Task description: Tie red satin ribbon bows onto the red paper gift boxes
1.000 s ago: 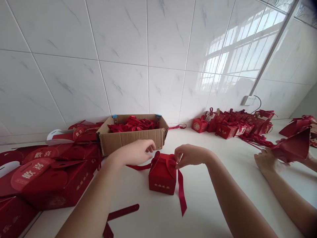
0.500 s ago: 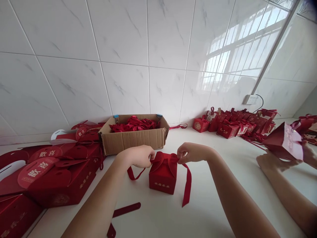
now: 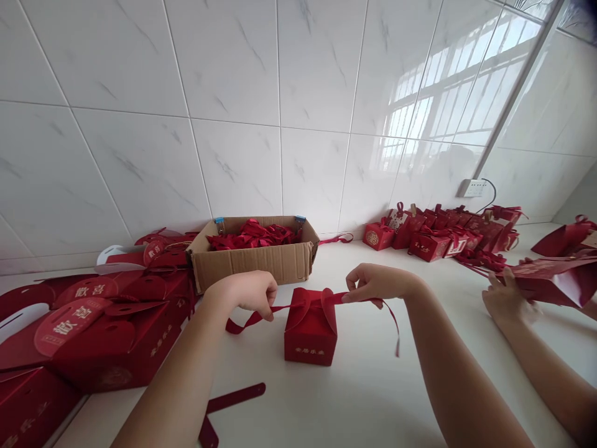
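Note:
A small red gift box [image 3: 310, 339] with gold lettering stands upright on the white table, its top flaps folded together. A red ribbon [image 3: 282, 307] passes across the top of the box and sticks out on both sides. Left of the box, my left hand [image 3: 249, 294] pinches one side of the ribbon, whose end curls below the fingers. On the right, my right hand [image 3: 370, 285] pinches the other side, and its loose end hangs down. Neither hand touches the box. A dark red strap [image 3: 237, 397] lies nearer to me, beside my left forearm.
A cardboard box [image 3: 252, 264] of red ribbons stands by the tiled wall. Large red boxes [image 3: 125, 336] crowd the left. Small finished boxes [image 3: 429, 244] are grouped at the back right. At the right edge, another person's hands [image 3: 510, 305] hold a red box.
My hands have moved apart, away from the box, drawing the ribbon out straighter on both sides. The box has turned slightly. The other person's box has been tipped and lowered.

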Demonstrator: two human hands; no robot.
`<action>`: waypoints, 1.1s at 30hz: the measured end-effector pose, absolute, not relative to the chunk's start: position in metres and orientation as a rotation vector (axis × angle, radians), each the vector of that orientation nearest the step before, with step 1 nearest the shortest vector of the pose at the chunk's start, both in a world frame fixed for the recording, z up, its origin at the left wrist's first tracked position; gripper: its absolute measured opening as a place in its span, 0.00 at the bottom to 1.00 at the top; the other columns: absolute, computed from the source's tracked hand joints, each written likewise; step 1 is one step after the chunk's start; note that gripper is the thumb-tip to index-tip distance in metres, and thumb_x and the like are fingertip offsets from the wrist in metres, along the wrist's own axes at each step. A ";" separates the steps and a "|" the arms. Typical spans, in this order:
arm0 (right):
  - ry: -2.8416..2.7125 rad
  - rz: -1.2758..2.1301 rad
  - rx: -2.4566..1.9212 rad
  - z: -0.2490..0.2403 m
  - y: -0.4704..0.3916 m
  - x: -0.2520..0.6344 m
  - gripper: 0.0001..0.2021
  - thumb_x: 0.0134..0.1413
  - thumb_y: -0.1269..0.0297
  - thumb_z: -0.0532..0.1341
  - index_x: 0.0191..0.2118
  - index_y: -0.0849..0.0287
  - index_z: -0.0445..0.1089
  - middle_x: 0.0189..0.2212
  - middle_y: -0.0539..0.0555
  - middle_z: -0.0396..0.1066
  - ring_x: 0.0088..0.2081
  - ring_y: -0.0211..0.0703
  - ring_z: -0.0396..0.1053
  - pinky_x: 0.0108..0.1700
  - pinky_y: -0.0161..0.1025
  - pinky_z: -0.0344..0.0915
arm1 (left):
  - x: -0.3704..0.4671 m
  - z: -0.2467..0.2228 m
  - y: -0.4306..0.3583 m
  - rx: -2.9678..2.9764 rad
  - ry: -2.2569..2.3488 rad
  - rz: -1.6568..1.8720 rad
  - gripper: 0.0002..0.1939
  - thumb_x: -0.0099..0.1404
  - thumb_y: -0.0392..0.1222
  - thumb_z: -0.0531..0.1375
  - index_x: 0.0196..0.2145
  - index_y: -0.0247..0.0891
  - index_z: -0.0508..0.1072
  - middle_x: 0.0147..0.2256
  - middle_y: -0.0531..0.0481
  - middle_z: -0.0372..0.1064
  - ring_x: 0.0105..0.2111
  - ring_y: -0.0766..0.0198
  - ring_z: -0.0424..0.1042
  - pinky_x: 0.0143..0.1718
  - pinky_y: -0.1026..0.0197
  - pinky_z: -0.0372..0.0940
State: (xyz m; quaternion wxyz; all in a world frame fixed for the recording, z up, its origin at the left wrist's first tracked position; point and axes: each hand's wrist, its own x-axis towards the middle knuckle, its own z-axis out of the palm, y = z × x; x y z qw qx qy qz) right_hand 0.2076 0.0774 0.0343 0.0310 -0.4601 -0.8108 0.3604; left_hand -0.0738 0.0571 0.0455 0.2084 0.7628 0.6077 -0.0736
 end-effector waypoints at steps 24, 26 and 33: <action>-2.392 1.173 -1.280 0.042 0.077 0.245 0.21 0.50 0.48 0.61 0.19 0.60 0.64 0.11 0.44 0.57 0.17 0.31 0.51 0.24 0.34 0.52 | -0.074 0.045 0.053 2.156 1.757 -0.148 0.09 0.39 0.33 0.56 0.22 0.41 0.61 0.25 0.53 0.64 0.21 0.65 0.58 0.20 0.63 0.50; -2.351 1.233 -1.115 0.043 0.076 0.246 0.21 0.50 0.49 0.62 0.18 0.60 0.63 0.12 0.43 0.57 0.18 0.31 0.54 0.28 0.35 0.59 | -0.077 0.050 0.050 2.189 1.785 -0.079 0.10 0.40 0.33 0.55 0.25 0.41 0.62 0.29 0.52 0.66 0.23 0.64 0.60 0.20 0.63 0.50; -2.056 1.466 -0.787 0.038 0.076 0.254 0.17 0.48 0.52 0.66 0.23 0.60 0.64 0.17 0.44 0.59 0.22 0.33 0.61 0.42 0.45 0.71 | -0.086 0.064 0.037 2.268 1.839 0.237 0.08 0.45 0.32 0.54 0.26 0.42 0.63 0.27 0.54 0.67 0.23 0.64 0.63 0.21 0.63 0.51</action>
